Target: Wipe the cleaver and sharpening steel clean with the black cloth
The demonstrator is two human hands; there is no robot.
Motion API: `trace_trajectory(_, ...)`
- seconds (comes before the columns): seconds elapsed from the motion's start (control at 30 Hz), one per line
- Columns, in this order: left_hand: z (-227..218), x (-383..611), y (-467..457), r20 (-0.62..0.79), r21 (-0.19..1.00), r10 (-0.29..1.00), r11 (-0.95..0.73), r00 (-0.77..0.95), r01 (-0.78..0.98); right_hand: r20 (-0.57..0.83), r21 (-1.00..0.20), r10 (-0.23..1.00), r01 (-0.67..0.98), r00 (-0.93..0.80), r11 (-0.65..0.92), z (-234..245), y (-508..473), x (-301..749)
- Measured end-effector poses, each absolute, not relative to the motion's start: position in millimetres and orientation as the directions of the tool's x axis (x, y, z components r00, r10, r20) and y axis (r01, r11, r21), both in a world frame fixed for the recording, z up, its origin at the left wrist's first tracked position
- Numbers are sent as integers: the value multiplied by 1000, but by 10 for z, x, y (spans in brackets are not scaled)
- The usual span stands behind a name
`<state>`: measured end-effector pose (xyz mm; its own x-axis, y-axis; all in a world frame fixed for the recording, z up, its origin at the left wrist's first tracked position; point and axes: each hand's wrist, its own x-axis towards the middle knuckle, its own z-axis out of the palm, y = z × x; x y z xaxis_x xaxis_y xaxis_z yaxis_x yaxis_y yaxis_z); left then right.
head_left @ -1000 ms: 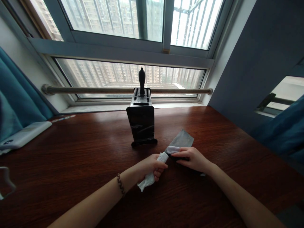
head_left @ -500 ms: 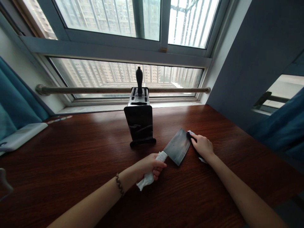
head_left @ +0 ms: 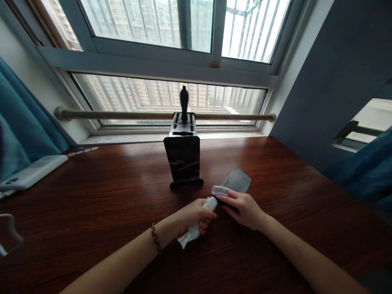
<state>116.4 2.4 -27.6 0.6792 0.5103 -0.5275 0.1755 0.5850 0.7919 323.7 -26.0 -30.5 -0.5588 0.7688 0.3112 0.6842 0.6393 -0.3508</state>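
My left hand (head_left: 197,216) is wrapped round the handle of a cleaver, with white tissue (head_left: 190,234) between palm and handle. The broad grey blade (head_left: 237,179) points away to the right, low over the table. With bent fingers, my right hand (head_left: 245,209) presses a folded cloth (head_left: 219,190), whitish with a black side, onto the blade close to the handle. The cloth and right fingers hide the blade's near part. Beyond the hands stands a black knife block (head_left: 183,159), with one dark knife handle (head_left: 184,100) sticking up from its slotted top.
The reddish-brown wooden table (head_left: 107,196) reaches to the window sill. A white device (head_left: 35,171) lies at the left beside a blue curtain (head_left: 24,118). A white curved wire-like piece (head_left: 12,234) shows at the left edge. A pipe (head_left: 131,115) crosses before the window.
My right hand has slid the cloth left along the blade, from its far end to beside the handle. The left hand keeps its grip. The whole view has shifted slightly.
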Motion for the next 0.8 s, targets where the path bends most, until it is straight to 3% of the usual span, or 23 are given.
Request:
trace_trajectory(0.1, -271, 1173, 13, -523, 800, 517, 573, 677, 180, 315, -304, 843, 795, -436, 525, -331, -154, 3325)
trace_trajectory(0.23, -279, 1172, 21, -514, 804, 509, 566, 691, 181, 298, -173, 942, 962, -153, 211, -370, 50, 3533)
trace_trajectory(0.33, -290, 1162, 32, -508, 805, 504, 567, 698, 176, 309, -131, 950, 991, 49, -8, -396, 156, 3699)
trace_trajectory(0.43, -295, 1148, 40, -504, 801, 492, 574, 710, 170, 323, -137, 933, 983, 159, -120, -408, 195, 3835)
trace_trajectory(0.57, -311, 1126, 56, -500, 781, 461, 606, 733, 152, 348, -147, 918, 978, 192, -148, -393, 179, 3899)
trace_trajectory(0.8, -365, 1096, 105, -481, 752, 433, 650, 762, 105, 347, -176, 938, 981, -10, 76, -352, 82, 3783)
